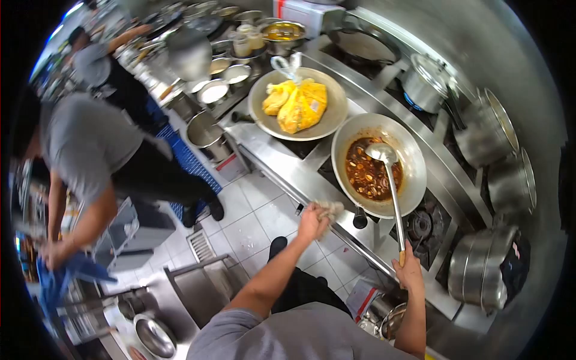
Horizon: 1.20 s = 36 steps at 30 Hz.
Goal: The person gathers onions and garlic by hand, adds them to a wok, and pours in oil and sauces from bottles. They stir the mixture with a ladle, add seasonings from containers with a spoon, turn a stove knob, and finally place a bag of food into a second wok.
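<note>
My right hand is closed round the wooden end of a long metal ladle. The ladle's bowl rests in dark brown sauce with pieces, inside a wide metal wok on the stove. At the stove's front edge, left of the wok, my left hand grips a crumpled, light-coloured cloth. Behind and to the left, a second wok holds a tied clear bag with yellow contents.
Several steel pots line the stove's right side, one over a blue flame. A bare burner lies right of the sauce wok. One co-worker bends at the left, another stands farther back. Bowls sit beyond the stove.
</note>
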Available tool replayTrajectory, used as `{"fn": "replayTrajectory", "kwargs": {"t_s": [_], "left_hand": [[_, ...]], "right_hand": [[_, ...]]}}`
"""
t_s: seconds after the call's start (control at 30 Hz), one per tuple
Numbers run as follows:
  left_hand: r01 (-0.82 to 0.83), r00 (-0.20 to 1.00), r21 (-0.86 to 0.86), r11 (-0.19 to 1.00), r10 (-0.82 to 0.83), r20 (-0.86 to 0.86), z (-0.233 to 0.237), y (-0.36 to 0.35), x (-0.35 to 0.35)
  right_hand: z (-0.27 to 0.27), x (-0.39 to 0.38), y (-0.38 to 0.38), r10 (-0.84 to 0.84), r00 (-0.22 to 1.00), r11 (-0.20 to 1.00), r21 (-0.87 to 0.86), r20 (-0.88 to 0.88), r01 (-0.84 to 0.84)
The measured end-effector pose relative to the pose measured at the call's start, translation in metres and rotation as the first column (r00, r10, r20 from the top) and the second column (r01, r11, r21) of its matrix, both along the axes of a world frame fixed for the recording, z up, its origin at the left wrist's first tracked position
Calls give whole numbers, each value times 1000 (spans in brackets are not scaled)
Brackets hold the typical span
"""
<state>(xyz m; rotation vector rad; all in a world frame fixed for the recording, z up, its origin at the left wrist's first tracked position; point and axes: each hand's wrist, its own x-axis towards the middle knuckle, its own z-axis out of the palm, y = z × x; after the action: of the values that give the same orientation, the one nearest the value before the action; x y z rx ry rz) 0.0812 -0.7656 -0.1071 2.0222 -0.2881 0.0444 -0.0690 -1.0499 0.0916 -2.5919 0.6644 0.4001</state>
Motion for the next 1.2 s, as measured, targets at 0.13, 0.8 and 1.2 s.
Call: {"fn": "replayTrajectory", "kwargs": {"t_s": [0.13, 0.8, 1.2], "left_hand": [[-473, 847, -250, 845, 358, -393, 5, -3, -89], [-797, 21, 598, -82, 986, 164, 57, 266, -587], [-358, -44, 923, -140, 990, 133, 95, 302, -520]], "right_hand": [[-15, -5, -13, 166, 965, 984, 21, 205, -174], [96, 40, 135, 351, 505, 792, 39, 788, -610], [-62, 287, 389, -6, 985, -302, 939, -173, 163]]}}
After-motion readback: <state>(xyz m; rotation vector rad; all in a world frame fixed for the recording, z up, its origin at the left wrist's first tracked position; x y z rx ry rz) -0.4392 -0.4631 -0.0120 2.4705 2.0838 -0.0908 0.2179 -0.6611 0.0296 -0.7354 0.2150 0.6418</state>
